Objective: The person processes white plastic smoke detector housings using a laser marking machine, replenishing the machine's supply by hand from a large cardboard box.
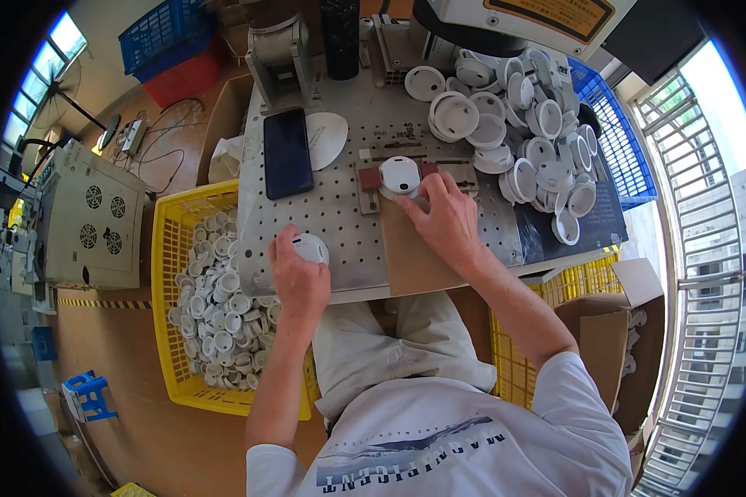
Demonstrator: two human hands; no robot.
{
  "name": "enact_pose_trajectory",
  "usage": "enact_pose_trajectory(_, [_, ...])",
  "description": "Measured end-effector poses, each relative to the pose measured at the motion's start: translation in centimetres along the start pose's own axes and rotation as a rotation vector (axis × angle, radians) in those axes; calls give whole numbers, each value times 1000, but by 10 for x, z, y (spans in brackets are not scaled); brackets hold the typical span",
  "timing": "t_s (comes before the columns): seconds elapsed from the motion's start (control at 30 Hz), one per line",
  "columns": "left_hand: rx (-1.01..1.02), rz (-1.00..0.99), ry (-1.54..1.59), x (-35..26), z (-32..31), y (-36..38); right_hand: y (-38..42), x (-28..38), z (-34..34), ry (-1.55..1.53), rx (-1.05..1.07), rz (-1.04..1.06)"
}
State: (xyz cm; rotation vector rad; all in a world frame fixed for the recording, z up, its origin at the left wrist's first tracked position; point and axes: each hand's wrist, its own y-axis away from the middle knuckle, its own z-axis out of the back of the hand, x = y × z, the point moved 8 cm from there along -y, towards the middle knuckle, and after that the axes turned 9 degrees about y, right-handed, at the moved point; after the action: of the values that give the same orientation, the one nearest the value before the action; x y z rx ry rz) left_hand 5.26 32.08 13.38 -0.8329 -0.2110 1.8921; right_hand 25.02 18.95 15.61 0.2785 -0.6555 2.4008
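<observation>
Pieces, small, round and white [224, 319], fill a yellow basket [161, 282] beside the left edge of the metal worktable [352, 108]. Near its front left corner, the left hand [300, 277] holds a loose white disc [313, 248], fingers curled narrowly around its left side; whether it is lifted is hard to tell. Further right, another disc [400, 176] sits between red blocks [369, 179], towards the middle of the surface. The right hand [452, 217] reaches it, thumb at its near rim, fingers close together by the right block; pinching or merely steadying, I cannot tell. The step looks like seating or freeing that disc; the next move calls for keeping it level and clear of the blocks, away from the heap [543, 124] at the right edge.
</observation>
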Motion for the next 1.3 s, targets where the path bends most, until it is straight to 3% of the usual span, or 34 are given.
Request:
enact_pose_trajectory(0.23, [-7,3,86,4,3,3,4,-13,-6,-16,-54,-51])
enact_pose_trajectory(0.3, [-54,133,229,16,15,12,4,-14,-5,-26,-56,-53])
enact_pose_trajectory(0.37, [-132,154,169,28,52,26,4,-17,-6,-39,-52,-64])
enact_pose_trajectory(0.5, [-288,504,-32,141,127,81,5,-18,-8,-52,-45,-61])
enact_pose_trajectory(0.53, [-288,498,-39,161,136,90,5,-18,-8,-50,-40,-60])
enact_pose_trajectory(0.6, [-384,511,-340,178,159,100,5,-19,-8,-58,-38,-64])
enact_pose_trajectory(0.67, [-364,482,-299,182,155,91,5,-19,-8,-64,-38,-72])
enact_pose_trajectory(0.73, [-315,432,-167,164,137,65,6,-19,-8,-52,-42,-71])
enact_pose_trajectory(0.8, [-224,326,-60,108,94,18,8,-19,-9,-64,-45,-56])
enact_pose_trajectory(0.93, [-26,-20,62,-9,-1,-59,2,-26,19,-185,0,51])
enact_pose_trajectory(1.0, [66,-191,47,-63,-43,-87,-14,-36,48,-60,-61,84])
enact_pose_trajectory(1.07, [109,-215,5,-82,-87,-105,-33,-44,63,59,-123,112])
enact_pose_trajectory(1.13, [194,-216,-1,-93,-117,-110,-53,-56,53,371,15,111])
enact_pose_trajectory(1.3, [438,-215,-152,-109,-133,-91,-68,-58,37,554,110,222])
